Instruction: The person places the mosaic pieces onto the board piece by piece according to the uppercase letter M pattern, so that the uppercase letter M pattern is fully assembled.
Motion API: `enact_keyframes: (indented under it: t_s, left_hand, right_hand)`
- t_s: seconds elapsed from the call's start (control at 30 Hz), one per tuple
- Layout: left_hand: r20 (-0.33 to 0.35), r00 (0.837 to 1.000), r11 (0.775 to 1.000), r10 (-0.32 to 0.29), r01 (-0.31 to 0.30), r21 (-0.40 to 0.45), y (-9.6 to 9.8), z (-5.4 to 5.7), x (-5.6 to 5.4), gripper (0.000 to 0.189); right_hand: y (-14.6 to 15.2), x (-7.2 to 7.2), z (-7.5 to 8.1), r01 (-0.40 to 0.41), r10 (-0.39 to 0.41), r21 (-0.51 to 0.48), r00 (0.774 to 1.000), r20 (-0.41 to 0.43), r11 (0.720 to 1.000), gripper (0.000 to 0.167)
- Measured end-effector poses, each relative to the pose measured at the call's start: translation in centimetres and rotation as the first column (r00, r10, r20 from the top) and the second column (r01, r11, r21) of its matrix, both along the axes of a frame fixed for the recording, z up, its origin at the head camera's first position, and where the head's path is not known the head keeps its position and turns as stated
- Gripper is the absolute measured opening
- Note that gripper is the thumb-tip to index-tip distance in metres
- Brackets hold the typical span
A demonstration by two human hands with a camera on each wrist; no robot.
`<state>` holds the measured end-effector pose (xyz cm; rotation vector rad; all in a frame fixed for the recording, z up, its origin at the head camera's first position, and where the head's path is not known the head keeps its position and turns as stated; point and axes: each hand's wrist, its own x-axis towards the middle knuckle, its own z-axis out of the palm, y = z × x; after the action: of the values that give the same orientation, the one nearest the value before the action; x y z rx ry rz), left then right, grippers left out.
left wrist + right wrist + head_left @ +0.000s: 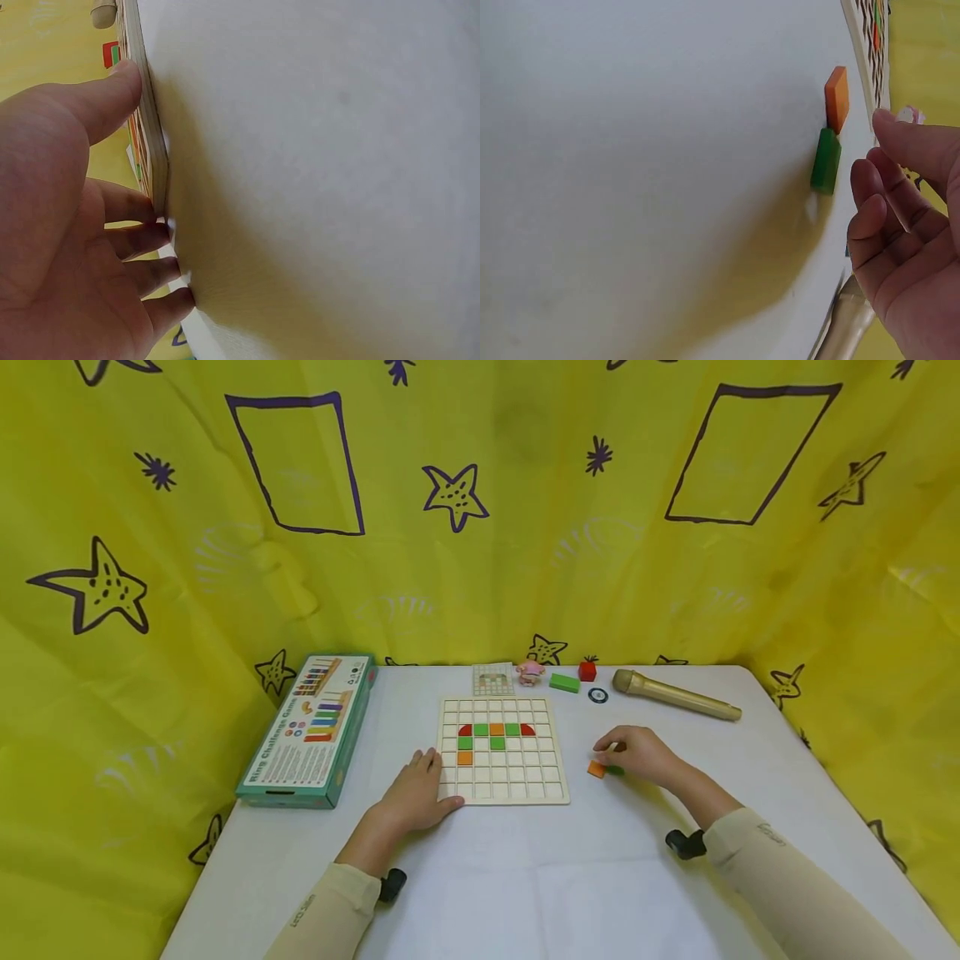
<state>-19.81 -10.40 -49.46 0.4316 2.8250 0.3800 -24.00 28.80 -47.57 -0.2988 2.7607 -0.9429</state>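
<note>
A wooden grid board [525, 790] lies on the white table. Red, green and orange tiles sit in some of its squares, including a rounded red tile [528, 730] and an orange tile [465, 758]. At the board's near left corner is my left hand [417, 793], its thumb on the near edge and its straight fingers along the left side. Right of the board, my right hand [633, 753] hovers over a loose orange tile [837, 99] and a green tile [826, 161] beside it. The right wrist view shows a gap between its thumb and bent fingers, with nothing held.
Behind the board stand a small pattern card [492, 678], a pink figurine [530, 672], a green block [565, 682], a red cube [587, 671] and a round disc [597, 695]. A gold microphone [675, 695] lies at back right, a game box [307, 731] at left.
</note>
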Motion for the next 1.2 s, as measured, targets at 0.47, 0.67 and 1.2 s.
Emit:
enact_keyframes:
  t_s: [0.47,0.67,1.2]
  left_hand:
    - [0.007,1.0,1.0,0.005,-0.005,0.031,-0.1,0.2,0.2,0.091]
    - [-0.008,1.0,0.999,0.001,-0.001,0.044,-0.2,0.2,0.2,0.09]
    - [-0.011,1.0,0.999,-0.004,0.005,0.044,-0.2,0.1,0.2,0.091]
  right_hand:
    - [2.2,1.0,-0.7,-0.027,0.027,-0.005,0.999,0.019,1.0,0.025]
    - [2.4,0.7,-1.0,-0.04,0.04,-0.001,0.998,0.047,0.999,0.026]
    - [3.1,0.1,-0.7,-0.036,0.038,-0.025,0.996,0.077,0.999,0.015]
